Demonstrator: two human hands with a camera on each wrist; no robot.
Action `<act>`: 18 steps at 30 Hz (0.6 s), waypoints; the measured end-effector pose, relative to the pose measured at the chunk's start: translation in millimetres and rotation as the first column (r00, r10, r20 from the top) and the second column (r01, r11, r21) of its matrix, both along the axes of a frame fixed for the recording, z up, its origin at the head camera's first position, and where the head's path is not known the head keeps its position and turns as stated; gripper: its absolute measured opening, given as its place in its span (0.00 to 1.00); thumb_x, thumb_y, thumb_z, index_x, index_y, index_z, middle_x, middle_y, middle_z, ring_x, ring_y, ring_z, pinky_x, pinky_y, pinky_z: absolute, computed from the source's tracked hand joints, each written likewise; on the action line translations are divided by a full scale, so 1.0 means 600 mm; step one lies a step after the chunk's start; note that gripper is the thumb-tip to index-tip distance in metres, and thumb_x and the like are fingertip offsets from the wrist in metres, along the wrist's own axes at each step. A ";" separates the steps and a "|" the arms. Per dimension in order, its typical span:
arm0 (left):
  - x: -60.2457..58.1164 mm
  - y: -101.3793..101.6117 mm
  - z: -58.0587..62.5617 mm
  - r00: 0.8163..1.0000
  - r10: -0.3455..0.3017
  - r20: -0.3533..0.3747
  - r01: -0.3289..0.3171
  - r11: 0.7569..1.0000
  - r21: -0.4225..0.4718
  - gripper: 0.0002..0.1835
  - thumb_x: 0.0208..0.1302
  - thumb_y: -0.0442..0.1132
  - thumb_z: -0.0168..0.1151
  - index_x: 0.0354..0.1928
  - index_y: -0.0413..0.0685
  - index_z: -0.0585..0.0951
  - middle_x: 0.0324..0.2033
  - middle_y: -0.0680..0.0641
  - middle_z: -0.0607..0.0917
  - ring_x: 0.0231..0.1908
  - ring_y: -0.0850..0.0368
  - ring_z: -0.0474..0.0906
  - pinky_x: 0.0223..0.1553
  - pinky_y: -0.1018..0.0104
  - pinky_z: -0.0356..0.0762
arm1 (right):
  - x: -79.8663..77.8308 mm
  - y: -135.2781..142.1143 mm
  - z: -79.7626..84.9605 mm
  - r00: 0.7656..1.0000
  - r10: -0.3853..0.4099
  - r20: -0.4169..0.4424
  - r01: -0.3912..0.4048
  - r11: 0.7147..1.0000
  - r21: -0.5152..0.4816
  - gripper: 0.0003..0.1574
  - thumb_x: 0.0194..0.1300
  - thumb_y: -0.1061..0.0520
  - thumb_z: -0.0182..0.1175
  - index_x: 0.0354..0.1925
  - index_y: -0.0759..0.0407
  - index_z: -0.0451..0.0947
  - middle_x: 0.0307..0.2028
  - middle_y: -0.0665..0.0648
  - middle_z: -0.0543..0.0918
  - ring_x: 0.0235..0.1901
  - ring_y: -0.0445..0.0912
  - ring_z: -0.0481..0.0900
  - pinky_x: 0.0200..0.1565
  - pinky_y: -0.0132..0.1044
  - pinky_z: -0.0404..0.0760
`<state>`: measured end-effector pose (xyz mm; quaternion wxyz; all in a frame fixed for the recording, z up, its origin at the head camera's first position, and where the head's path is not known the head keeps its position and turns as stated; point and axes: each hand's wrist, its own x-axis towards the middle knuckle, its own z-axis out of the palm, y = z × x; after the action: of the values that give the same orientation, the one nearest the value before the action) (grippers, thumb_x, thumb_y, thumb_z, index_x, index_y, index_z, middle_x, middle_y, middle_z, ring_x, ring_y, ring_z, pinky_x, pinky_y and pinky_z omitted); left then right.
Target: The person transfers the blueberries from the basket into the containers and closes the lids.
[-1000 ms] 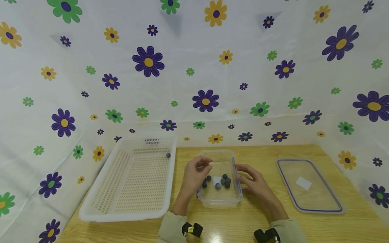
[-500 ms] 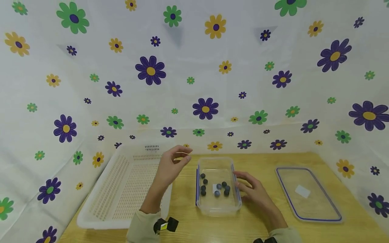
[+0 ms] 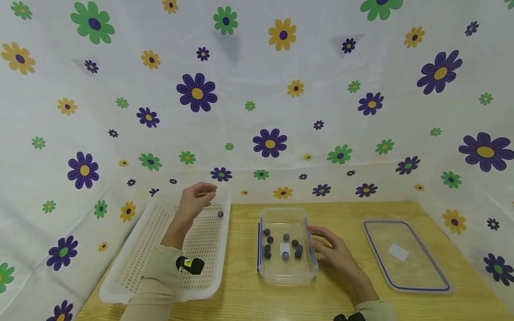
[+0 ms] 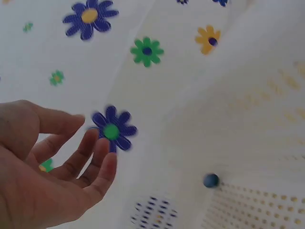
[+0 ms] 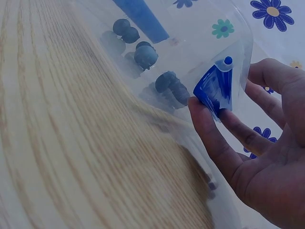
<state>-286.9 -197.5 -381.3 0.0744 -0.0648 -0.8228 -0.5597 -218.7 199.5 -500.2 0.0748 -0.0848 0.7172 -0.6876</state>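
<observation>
My left hand (image 3: 193, 203) is raised over the white slotted basket (image 3: 222, 263), its fingers loosely bent and holding nothing. A single blueberry (image 3: 220, 214) lies near the basket's right wall; the left wrist view shows this blueberry (image 4: 211, 180) away from the fingertips. To the right stands a clear plastic container (image 3: 287, 277) with blue-edged sides. Inside are several blueberries (image 3: 298, 252), some along the left wall and others in the middle and right. My right hand (image 3: 335, 249) holds the container's right side, fingers at its blue side latch (image 5: 217, 88).
A clear lid (image 3: 421, 263) with a blue seal and a white label lies flat on the wooden table (image 3: 341, 290) at the right. A flower-print cloth (image 3: 237, 111) hangs behind and along both sides.
From the container, my left hand has travelled left to above the basket. One blueberry in the container has shifted away from the others. My right hand stays at the container's side.
</observation>
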 end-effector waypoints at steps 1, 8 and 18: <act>-0.007 -0.005 -0.006 1.000 0.018 0.024 -0.018 1.000 0.013 0.15 0.75 0.33 0.58 0.59 0.32 0.79 0.57 0.33 0.80 0.52 0.43 0.78 0.51 0.60 0.82 | 0.000 0.000 0.000 1.000 0.000 0.000 0.001 1.000 -0.001 0.32 0.77 0.55 0.59 0.73 0.61 0.66 0.71 0.69 0.66 0.59 0.66 0.78 0.45 0.55 0.87; -0.051 -0.018 -0.066 0.980 0.059 0.189 -0.058 0.998 -0.013 0.17 0.74 0.33 0.57 0.60 0.32 0.78 0.56 0.34 0.80 0.54 0.43 0.76 0.56 0.50 0.79 | -0.003 0.001 -0.003 1.000 0.001 0.005 -0.001 1.000 -0.003 0.32 0.76 0.54 0.60 0.73 0.59 0.67 0.71 0.67 0.66 0.59 0.65 0.78 0.46 0.54 0.87; -0.079 -0.025 -0.130 0.965 0.045 0.260 -0.013 0.992 -0.123 0.14 0.72 0.32 0.60 0.56 0.32 0.81 0.56 0.31 0.79 0.53 0.40 0.78 0.50 0.50 0.81 | -0.003 -0.001 -0.006 1.000 -0.017 0.019 0.016 1.000 0.013 0.32 0.76 0.53 0.60 0.73 0.58 0.67 0.71 0.65 0.67 0.59 0.64 0.78 0.47 0.53 0.86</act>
<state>-334.2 -212.7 -459.1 -0.0310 0.0174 -0.8584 -0.5118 -220.4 199.1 -503.6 0.0765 -0.0718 0.7216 -0.6844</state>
